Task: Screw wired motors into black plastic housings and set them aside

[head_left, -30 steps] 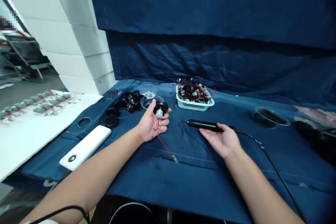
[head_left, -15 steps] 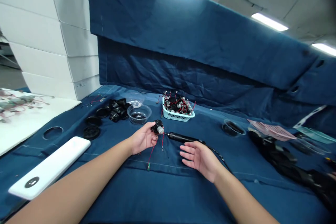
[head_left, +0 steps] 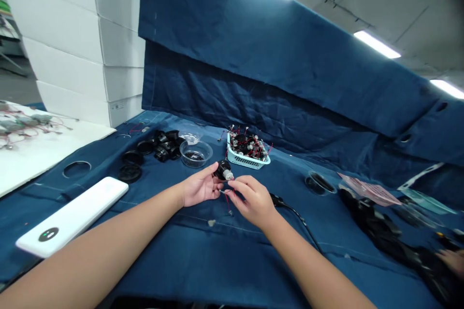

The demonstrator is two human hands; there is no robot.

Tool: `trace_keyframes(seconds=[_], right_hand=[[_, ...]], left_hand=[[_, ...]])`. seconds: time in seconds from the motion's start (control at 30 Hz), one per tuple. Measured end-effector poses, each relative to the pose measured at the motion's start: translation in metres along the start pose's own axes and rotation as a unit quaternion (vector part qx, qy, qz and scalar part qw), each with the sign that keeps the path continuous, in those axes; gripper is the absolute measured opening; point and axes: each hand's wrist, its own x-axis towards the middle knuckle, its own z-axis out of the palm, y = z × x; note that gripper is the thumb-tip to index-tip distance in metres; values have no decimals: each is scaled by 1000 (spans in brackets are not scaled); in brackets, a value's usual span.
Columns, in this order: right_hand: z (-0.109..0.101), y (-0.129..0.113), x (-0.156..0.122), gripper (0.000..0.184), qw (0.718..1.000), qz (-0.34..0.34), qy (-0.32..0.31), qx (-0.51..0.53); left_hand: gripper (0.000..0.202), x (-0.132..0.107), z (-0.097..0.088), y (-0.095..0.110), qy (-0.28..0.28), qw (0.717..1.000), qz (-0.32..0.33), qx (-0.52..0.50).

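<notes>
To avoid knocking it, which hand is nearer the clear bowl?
Left. The left hand is just in front of the clear bowl, apart from it; the right hand sits farther off, front and right.

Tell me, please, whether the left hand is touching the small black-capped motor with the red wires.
Touching: the head view shows the left hand gripping the black-capped motor, its fingers pressed against the motor's side.

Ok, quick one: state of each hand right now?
Left hand: closed, holding a small black round motor with a silver end.
Right hand: closed, holding a black corded soldering iron.
</notes>
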Motion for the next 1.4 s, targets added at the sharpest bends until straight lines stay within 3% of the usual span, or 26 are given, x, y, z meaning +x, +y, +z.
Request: trace_keyframes(seconds=[0.3, 0.53, 0.77, 0.93, 1.23, 1.33, 1.4], right_hand=[[17, -13, -3, 35, 998, 35, 44, 33], [26, -18, -8, 38, 998, 64, 25, 6], [19, -22, 2, 16, 993, 41, -82, -77], [11, -23, 12, 23, 985, 30, -153, -76], [-1, -31, 23, 23, 968, 39, -241, -51], [-2, -40, 26, 31, 960, 72, -267, -29], [2, -46, 26, 34, 949, 144, -273, 58]], left_hand=[[63, 1, -1, 0, -5, 1000, -11, 19], [66, 1, -1, 0, 11, 999, -14, 32], [66, 0, 2, -3, 5, 998, -45, 54], [62, 1, 6, -5, 10, 997, -46, 69], [73, 1, 1, -2, 54, 994, -53, 82], [76, 1, 1, -1, 67, 993, -48, 80], [77, 1, 2, 0, 71, 994, -43, 78]])
